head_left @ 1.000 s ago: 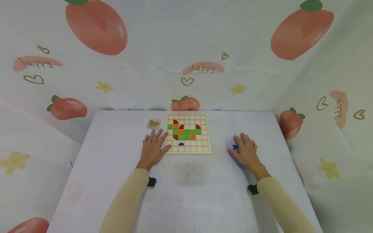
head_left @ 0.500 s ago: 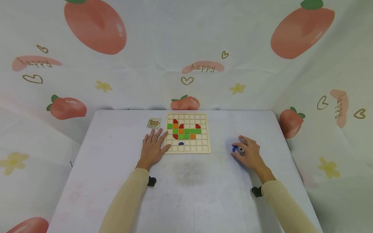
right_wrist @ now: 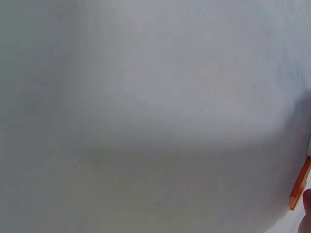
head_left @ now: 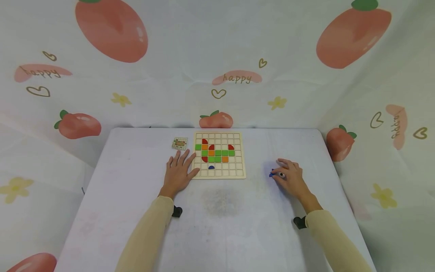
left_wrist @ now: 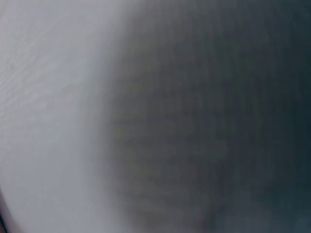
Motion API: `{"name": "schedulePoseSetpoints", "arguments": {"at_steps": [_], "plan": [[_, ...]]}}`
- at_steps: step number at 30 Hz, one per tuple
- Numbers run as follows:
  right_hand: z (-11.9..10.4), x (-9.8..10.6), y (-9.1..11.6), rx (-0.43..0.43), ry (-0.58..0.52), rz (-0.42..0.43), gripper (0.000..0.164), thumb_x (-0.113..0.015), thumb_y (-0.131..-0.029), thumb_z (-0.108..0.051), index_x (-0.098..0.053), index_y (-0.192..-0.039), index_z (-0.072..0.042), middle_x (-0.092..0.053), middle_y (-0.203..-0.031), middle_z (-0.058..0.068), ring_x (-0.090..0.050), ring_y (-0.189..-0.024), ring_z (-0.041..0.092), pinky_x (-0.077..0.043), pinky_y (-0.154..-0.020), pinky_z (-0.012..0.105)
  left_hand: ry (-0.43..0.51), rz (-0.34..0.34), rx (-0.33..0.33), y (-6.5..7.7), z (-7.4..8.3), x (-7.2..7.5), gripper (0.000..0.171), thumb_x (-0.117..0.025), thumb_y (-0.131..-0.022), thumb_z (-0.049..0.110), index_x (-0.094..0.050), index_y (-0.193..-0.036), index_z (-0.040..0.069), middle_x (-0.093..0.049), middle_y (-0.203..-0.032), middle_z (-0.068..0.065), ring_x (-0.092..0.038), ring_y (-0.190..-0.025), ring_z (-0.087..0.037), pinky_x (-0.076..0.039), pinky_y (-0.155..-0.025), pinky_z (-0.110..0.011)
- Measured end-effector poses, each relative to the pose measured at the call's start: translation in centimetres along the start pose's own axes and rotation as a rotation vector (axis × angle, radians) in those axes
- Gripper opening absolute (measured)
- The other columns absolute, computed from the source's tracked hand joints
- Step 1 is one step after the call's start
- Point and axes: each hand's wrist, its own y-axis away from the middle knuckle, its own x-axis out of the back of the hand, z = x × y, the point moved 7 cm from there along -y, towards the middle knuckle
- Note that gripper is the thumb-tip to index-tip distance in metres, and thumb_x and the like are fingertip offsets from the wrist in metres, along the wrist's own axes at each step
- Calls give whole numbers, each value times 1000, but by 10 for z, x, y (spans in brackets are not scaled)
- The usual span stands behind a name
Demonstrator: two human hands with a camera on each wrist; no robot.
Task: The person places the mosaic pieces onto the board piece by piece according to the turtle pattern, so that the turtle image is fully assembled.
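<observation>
The two hands are well apart: the left hand (head_left: 177,176) lies spread, thumb and forefinger touching the left edge of the grid board (head_left: 232,172), while the right hand (head_left: 290,180), towards the desk's right edge, pinches a blue piece (head_left: 271,175) between thumb and finger. A white piece with a black dot (head_left: 280,175) shows just behind that pinch. The right wrist view also catches an orange piece (right_wrist: 299,187) close to a fingertip.

The board lies near the middle of the far edge of the desk (head_left: 217,238), with green, orange and red pieces set in it and a blue half-round (head_left: 211,167) nearer its front edge. A small picture card (head_left: 179,143) lies beside the board's far left corner, just beyond the left fingertips
</observation>
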Motion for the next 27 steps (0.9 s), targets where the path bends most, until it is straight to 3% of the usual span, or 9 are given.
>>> {"name": "schedulePoseSetpoints", "arguments": {"at_steps": [14, 22, 27], "plan": [[-13, -19, -21, -48, -14, -31, 14, -81, -86, -14, -77, -98, -8, -63, -128, 18, -47, -120, 43, -32, -96, 59, 0, 10, -4, 1, 2, 1, 72, -39, -101, 67, -23, -163, 35, -14, -174, 1, -5, -162, -34, -10, -126, -62], [-30, -36, -37, -119, -18, -82, 17, -78, -90, -21, -76, -103, -10, -63, -122, 12, -48, -118, 35, -33, -95, 50, 1, 23, -5, 1, 3, 2, 72, -42, -101, 65, -26, -163, 32, -18, -173, -2, -7, -161, -36, -12, -125, -64], [-45, -48, -46, -116, -38, -116, 17, -77, -92, -21, -75, -105, -11, -68, -111, 8, -53, -107, 29, -37, -95, 46, -7, 10, -6, 0, 1, 0, 73, -40, -101, 67, -23, -163, 34, -16, -173, 0, -5, -162, -34, -10, -125, -63]]}}
